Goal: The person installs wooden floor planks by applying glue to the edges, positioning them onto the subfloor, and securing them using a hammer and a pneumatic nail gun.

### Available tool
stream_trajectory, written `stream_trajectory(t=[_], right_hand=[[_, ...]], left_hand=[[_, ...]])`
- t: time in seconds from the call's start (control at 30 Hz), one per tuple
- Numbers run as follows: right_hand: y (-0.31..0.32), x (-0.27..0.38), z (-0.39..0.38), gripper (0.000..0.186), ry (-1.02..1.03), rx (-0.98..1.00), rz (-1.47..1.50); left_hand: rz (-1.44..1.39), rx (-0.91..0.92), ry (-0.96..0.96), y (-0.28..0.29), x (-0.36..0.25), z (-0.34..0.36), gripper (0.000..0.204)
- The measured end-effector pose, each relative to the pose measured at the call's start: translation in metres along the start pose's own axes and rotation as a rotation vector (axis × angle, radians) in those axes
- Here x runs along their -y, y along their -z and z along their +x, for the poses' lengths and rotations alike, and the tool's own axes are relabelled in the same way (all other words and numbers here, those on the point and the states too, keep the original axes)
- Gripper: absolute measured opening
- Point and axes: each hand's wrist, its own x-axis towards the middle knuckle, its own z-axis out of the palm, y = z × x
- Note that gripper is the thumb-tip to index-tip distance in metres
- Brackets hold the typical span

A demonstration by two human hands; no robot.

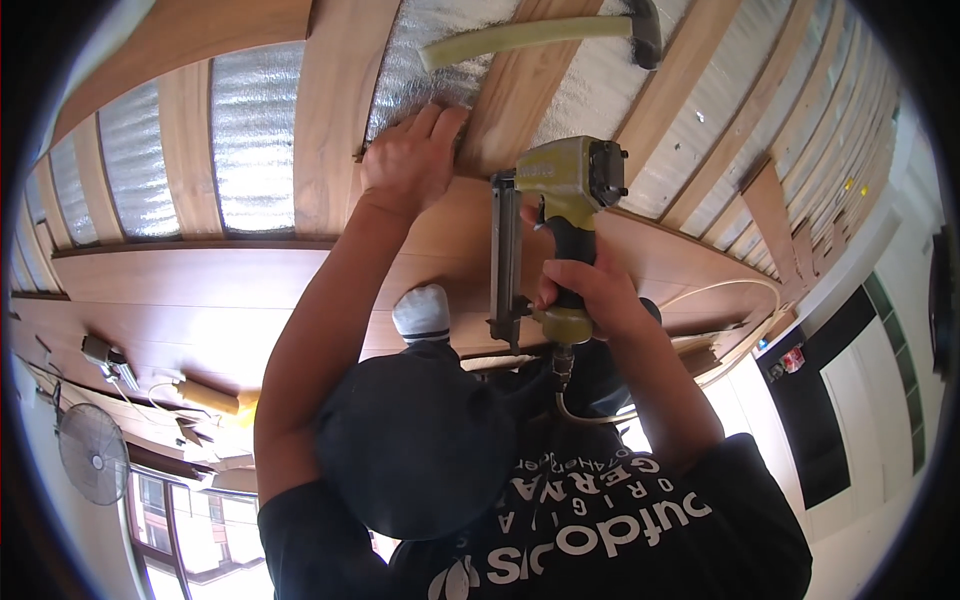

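Note:
My right hand (600, 285) is wrapped round the black grip of an olive-yellow air nail gun (568, 185). The gun's long dark magazine stands on its left side, and a pale air hose (735, 283) loops from its lower end to the right. Further left, my left hand (412, 160) lies at the far edge of the laid wood floorboards (200, 285), beside a wooden batten (520, 85) and silver foil (425, 65). Its fingers are bent, with the tips partly hidden; what they hold, if anything, cannot be made out.
A hammer (520, 40) with a pale handle lies across the battens at the far side. My sock-covered foot (421, 312) rests on the boards. Wood offcuts (775, 215) are at the right. Another tool (105, 355) and a fan (93, 455) stand at the left.

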Motion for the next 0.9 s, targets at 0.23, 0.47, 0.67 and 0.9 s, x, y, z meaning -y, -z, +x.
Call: stream_trajectory(t=[0.23,0.47,0.67,0.9], right_hand=[[0.031,-0.018,-0.030,0.066,0.126,-0.230,-0.120],[0.120,-0.011,-0.078,0.062,0.290,-0.392,0.029],[0.122,-0.027,-0.060,0.066,0.219,-0.225,0.168],[0.135,-0.015,-0.050,0.058,0.133,-0.164,0.051]], left_hand=[[0.082,0.059,0.104,-0.006,-0.004,-0.001,0.029],[-0.107,0.076,-0.165,-0.042,-0.055,0.006,0.024],[-0.058,0.230,-0.348,-0.087,-0.120,0.019,0.023],[0.027,0.218,-0.351,-0.092,-0.121,0.020,0.022]])
